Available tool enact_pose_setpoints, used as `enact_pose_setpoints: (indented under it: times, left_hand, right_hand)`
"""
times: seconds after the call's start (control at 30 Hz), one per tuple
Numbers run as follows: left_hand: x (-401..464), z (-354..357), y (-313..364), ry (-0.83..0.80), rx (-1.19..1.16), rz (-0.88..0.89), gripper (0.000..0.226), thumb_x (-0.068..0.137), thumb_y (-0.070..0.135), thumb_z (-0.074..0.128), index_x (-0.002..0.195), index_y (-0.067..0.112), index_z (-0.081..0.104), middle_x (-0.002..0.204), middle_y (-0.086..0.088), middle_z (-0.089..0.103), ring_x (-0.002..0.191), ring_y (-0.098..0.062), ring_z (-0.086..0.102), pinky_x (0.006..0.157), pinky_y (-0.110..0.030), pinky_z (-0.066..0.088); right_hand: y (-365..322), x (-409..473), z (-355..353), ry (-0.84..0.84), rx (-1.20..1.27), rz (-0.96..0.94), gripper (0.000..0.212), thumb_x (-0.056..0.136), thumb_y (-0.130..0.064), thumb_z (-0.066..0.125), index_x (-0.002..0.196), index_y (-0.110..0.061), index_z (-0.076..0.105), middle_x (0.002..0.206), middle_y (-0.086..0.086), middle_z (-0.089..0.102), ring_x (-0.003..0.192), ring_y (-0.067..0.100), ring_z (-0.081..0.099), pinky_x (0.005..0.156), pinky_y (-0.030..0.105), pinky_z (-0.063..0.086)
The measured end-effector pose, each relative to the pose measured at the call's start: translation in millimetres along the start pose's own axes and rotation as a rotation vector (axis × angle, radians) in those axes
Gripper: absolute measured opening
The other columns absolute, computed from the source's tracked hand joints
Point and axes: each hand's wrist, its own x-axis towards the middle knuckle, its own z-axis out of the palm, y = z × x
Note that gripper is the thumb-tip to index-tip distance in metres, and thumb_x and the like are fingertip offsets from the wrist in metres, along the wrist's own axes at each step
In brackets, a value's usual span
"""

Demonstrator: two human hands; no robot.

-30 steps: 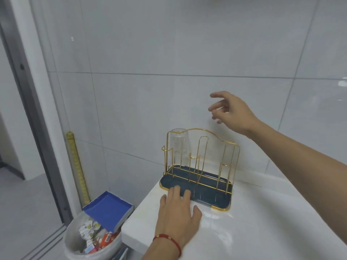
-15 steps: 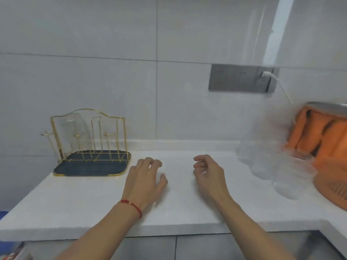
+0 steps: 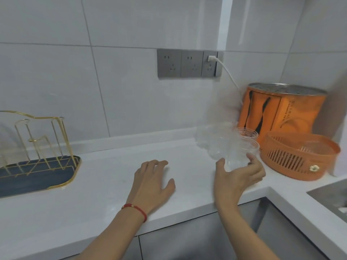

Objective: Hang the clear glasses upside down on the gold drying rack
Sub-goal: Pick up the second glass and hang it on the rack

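The right hand (image 3: 238, 177) grips a clear glass (image 3: 239, 156), rim up, near the right rear corner of the worktop (image 3: 105, 186), beside further clear glasses (image 3: 216, 141) and an orange basket (image 3: 298, 156). The left hand (image 3: 152, 182) rests palm-down mid-worktop, fingers spread. The gold drying rack (image 3: 35, 149) stands at the left edge, well apart from both hands.

On the counter (image 3: 105, 186), the drying rack (image 3: 35, 158) sits far left of the sockets (image 3: 187, 65); glasses (image 3: 225, 145) cluster below-right of them, basket (image 3: 298, 156) further right, before the drum (image 3: 281, 109).
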Motion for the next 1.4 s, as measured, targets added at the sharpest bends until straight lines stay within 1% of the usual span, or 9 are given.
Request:
enact_pose_setpoints:
  times: [0.17,0.4,0.53,0.67,0.83,0.97,1.1,1.27,1.4]
  left_hand:
    - [-1,0,0,0.007,-0.008,0.0,0.056,0.089,0.047,0.052,0.141,0.027,0.043,0.139,0.004,0.048,0.134,-0.016,0.032,0.111,-0.037,0.031]
    - [-1,1,0,0.032,-0.029,0.007,0.055,0.089,0.045,0.052,0.14,0.025,0.044,0.137,0.006,0.051,0.133,-0.016,0.033,0.108,-0.034,0.032]
    - [-2,-1,3,0.067,-0.024,0.029,0.052,0.089,0.044,0.051,0.136,0.024,0.046,0.131,0.005,0.054,0.13,-0.017,0.037,0.104,-0.034,0.035]
    - [-5,-8,6,0.098,-0.138,0.039,0.053,0.088,0.052,0.044,0.135,0.026,0.046,0.129,0.01,0.054,0.128,-0.013,0.04,0.104,-0.033,0.037]
    - [-10,-26,10,0.142,-0.514,-0.023,0.08,0.088,0.065,0.047,0.154,0.04,0.009,0.135,0.015,0.042,0.097,-0.007,0.06,0.087,-0.032,0.053]
    - [-19,-51,0,0.257,-0.607,-0.122,0.087,0.076,0.068,0.061,0.151,0.046,0.022,0.124,0.021,0.047,0.097,-0.005,0.057,0.082,-0.027,0.052]
    - [-31,-86,-27,0.314,-0.761,-0.27,0.075,0.072,0.057,0.068,0.141,0.044,0.043,0.123,0.008,0.055,0.091,-0.017,0.065,0.081,-0.031,0.057]
    - [-50,-128,-64,0.393,-1.077,-0.385,0.063,0.083,0.039,0.067,0.141,0.038,0.043,0.128,-0.004,0.052,0.095,-0.007,0.071,0.079,-0.045,0.064]
    - [-71,-144,-99,0.489,-0.872,-0.385,0.049,0.089,0.051,0.058,0.136,0.041,0.048,0.121,0.005,0.06,0.103,-0.011,0.067,0.084,-0.035,0.06]
  right_hand:
    - [12,37,14,-0.109,-0.048,0.229,0.106,0.077,-0.014,0.087,0.158,-0.008,0.019,0.16,0.023,0.027,0.143,0.044,0.031,0.119,0.053,0.031]
    - [26,49,26,-0.017,-0.167,0.28,0.088,0.079,-0.031,0.086,0.147,-0.005,0.036,0.142,0.024,0.051,0.131,0.047,0.046,0.111,0.055,0.034]
    - [18,42,18,-0.011,0.03,0.207,0.084,0.07,-0.05,0.082,0.135,-0.018,0.04,0.128,0.002,0.05,0.12,0.028,0.047,0.104,0.045,0.043]
    - [-1,21,10,-0.375,0.162,0.064,0.082,0.069,-0.058,0.08,0.137,-0.034,0.041,0.129,-0.011,0.049,0.114,0.009,0.048,0.083,0.012,0.037]
    - [-27,-31,10,-0.814,0.121,-0.23,0.086,0.063,-0.061,0.084,0.138,-0.041,0.046,0.128,-0.015,0.048,0.117,-0.002,0.049,0.087,0.005,0.038]
    - [-51,-64,20,-0.997,0.181,-0.345,0.087,0.063,-0.058,0.085,0.14,-0.041,0.049,0.128,-0.012,0.047,0.123,0.001,0.05,0.089,0.0,0.039]
    - [-77,-79,33,-1.159,0.258,-0.335,0.083,0.073,-0.067,0.077,0.146,-0.051,0.041,0.133,-0.021,0.042,0.124,-0.009,0.048,0.092,0.003,0.042]
    - [-119,-100,60,-1.57,0.405,0.057,0.049,0.098,-0.071,0.041,0.136,-0.041,0.048,0.118,-0.001,0.072,0.093,0.015,0.076,0.091,0.047,0.061]
    - [-155,-112,84,-1.554,0.423,-0.042,0.031,0.102,-0.055,0.051,0.13,-0.04,0.052,0.116,0.008,0.069,0.084,0.016,0.075,0.092,0.042,0.061]
